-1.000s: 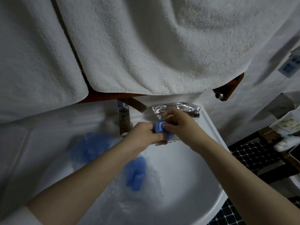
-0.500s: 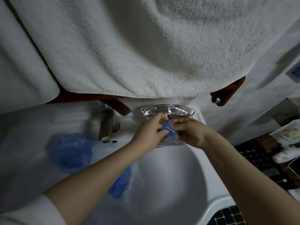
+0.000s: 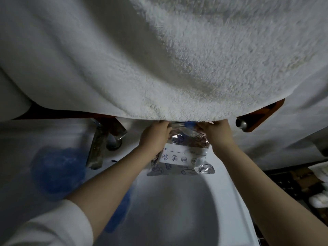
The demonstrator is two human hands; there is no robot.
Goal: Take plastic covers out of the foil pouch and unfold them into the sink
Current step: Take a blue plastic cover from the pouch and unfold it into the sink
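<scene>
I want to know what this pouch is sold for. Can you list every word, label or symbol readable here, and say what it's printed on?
"nt:" followed by a blank line: left end of the white label panel on the foil pouch; the word's start is hidden by the left hand.
A second word at the panel's right: too blurred to read.
Row of round icons on the panel: too small to identify.
Nothing else is readable.

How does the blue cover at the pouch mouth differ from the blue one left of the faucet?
The blue cover at the pouch mouth is a small bunched tip, held up between both hands; the cover left of the faucet is spread wide, lying loose. The first is partly hidden by the towel; the second is in the open. Both are blue.
</scene>
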